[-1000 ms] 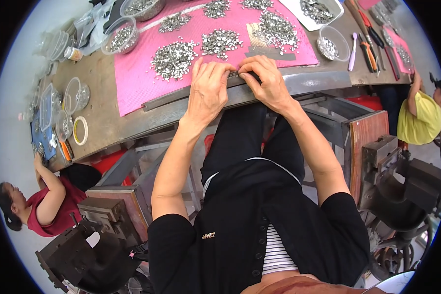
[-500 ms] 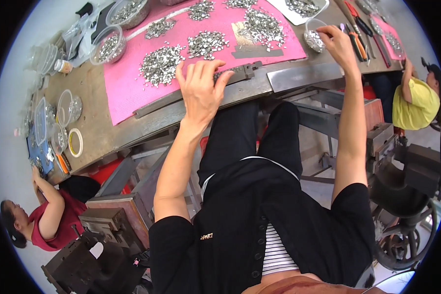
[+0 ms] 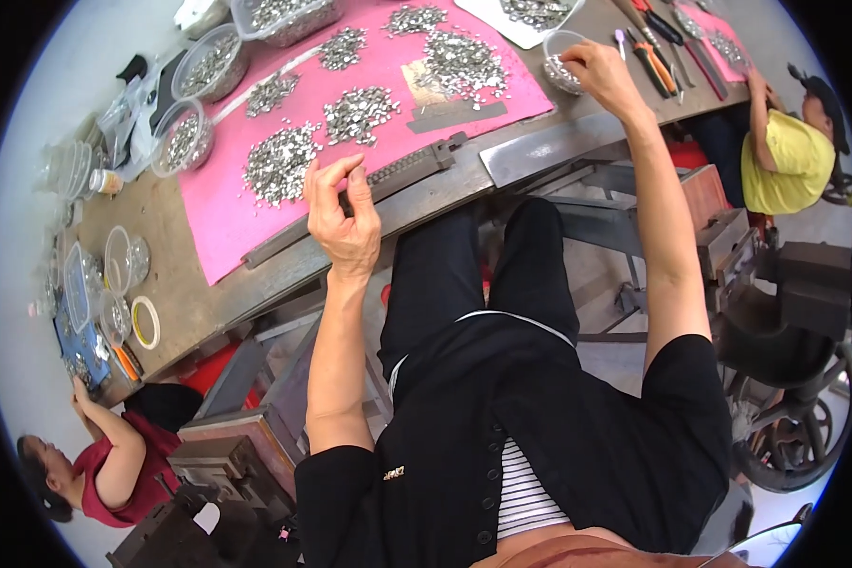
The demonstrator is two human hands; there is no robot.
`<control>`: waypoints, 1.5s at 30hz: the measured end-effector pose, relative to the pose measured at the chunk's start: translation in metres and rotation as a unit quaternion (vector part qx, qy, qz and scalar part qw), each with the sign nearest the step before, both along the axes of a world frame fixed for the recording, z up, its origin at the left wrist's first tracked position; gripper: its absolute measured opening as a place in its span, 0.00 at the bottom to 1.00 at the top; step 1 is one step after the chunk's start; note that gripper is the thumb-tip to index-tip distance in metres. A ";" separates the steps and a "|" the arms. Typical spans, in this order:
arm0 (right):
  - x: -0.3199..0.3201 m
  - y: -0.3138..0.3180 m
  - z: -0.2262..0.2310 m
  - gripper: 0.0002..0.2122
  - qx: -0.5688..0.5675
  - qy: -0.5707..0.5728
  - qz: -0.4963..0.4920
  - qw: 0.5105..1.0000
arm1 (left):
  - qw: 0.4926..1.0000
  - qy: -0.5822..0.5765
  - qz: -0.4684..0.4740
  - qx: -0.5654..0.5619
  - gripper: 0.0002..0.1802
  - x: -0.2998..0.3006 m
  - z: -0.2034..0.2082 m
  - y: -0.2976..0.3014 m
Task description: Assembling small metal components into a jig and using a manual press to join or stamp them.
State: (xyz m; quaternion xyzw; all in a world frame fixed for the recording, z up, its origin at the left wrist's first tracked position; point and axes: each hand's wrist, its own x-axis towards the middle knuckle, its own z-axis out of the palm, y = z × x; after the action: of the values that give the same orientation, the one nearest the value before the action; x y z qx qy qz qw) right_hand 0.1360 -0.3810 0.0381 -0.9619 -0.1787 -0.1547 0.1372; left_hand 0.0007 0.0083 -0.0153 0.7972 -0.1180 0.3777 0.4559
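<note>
My left hand (image 3: pixel 344 222) is curled, thumb tip close to the index finger, over the near edge of the pink mat; whether a small piece sits between the fingertips is hidden. Beside it lies a long dark metal bar (image 3: pixel 412 171) with a row of small recesses and a raised end. At the right, my right hand (image 3: pixel 604 78) has its fingers pinched together at a clear plastic cup (image 3: pixel 560 47) holding small silvery pieces. Anything in that pinch is too small to make out. Several piles of metal pieces (image 3: pixel 282 163) lie on the pink mat (image 3: pixel 213 222).
Clear tubs of metal pieces (image 3: pixel 210 64) stand at the far left, and a tape roll (image 3: pixel 146 321) lies nearer. A bare metal plate (image 3: pixel 540 151) rests on the table's front edge. Pliers (image 3: pixel 655 68) lie at the right. Co-workers sit at both sides, one in yellow (image 3: pixel 793 166).
My left hand has lifted off the metal bar and drawn back toward me, its fingers curling in. My right hand stays at the cup. The whole view has shifted slightly.
</note>
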 end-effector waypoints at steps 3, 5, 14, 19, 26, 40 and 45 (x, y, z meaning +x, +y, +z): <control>-0.004 0.001 -0.005 0.08 0.039 -0.009 -0.034 0.999 | 1.000 0.003 -0.004 0.003 0.05 0.002 -0.001 -0.002; -0.008 0.003 0.000 0.09 0.075 0.041 -0.076 0.994 | 1.000 0.004 -0.006 0.002 0.05 0.001 -0.002 -0.002; -0.062 0.108 -0.022 0.06 0.164 -0.053 0.156 0.973 | 1.000 0.003 0.009 0.009 0.05 0.001 -0.001 -0.005; -0.065 0.105 -0.031 0.07 0.213 0.011 0.114 0.970 | 1.000 0.000 0.010 0.008 0.05 0.001 -0.002 -0.005; -0.071 0.097 -0.032 0.06 0.215 0.011 0.102 0.971 | 0.999 0.024 0.016 -0.016 0.08 0.000 -0.005 -0.005; -0.068 0.121 -0.031 0.05 0.120 -0.060 0.094 0.986 | 0.999 0.010 0.029 -0.029 0.15 -0.003 -0.007 -0.005; -0.069 0.118 -0.031 0.05 0.111 -0.026 0.081 0.990 | 0.997 0.004 0.015 -0.075 0.15 -0.001 -0.009 -0.005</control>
State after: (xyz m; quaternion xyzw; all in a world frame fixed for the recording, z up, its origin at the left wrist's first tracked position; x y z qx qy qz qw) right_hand 0.0675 -0.2634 0.0071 -0.9188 -0.2409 -0.1872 0.2505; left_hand -0.0007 0.0031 -0.0247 0.7641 -0.0758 0.3885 0.5093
